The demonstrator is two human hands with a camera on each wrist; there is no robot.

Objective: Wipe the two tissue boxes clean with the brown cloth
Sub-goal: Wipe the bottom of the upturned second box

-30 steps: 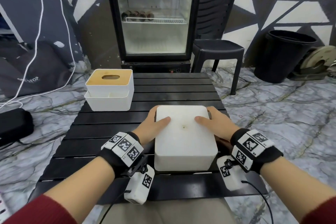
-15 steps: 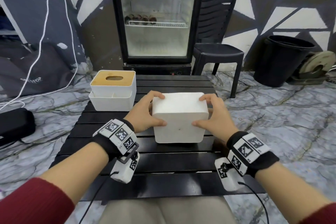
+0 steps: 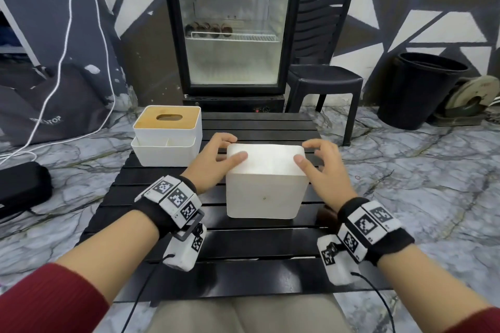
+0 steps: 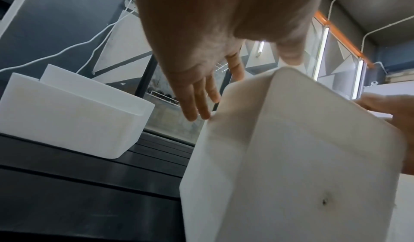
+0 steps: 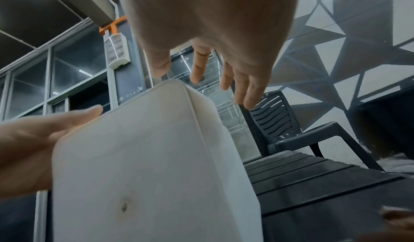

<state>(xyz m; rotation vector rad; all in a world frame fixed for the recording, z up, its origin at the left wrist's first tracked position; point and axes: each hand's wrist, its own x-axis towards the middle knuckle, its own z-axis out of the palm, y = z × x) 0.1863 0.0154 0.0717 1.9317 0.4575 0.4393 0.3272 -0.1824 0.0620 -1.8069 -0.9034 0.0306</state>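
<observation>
A plain white tissue box [image 3: 263, 192] stands on its side on the black slatted table [image 3: 243, 249], its base with a small hole turned towards me. My left hand [image 3: 213, 162] rests its thumb on the box's upper face, and its straight fingers [image 4: 199, 104] touch the left side. My right hand [image 3: 322, 170] is at the upper right corner with the thumb at the edge and the spread fingers [image 5: 244, 88] clear of the box. A second white tissue box [image 3: 167, 140] with a bamboo lid sits at the table's back left. The brown cloth [image 3: 326, 215] lies by my right wrist, mostly hidden.
Behind the table stand a glass-door fridge [image 3: 232, 27] and a black plastic chair [image 3: 324, 73]. A black bin [image 3: 422, 89] stands at the right on the marble floor. A black case [image 3: 21, 186] lies on the floor at the left.
The plain box lay flat under both hands, was tipped up and carried away from me, and now stands on its side. The right hand's fingers have come off it.
</observation>
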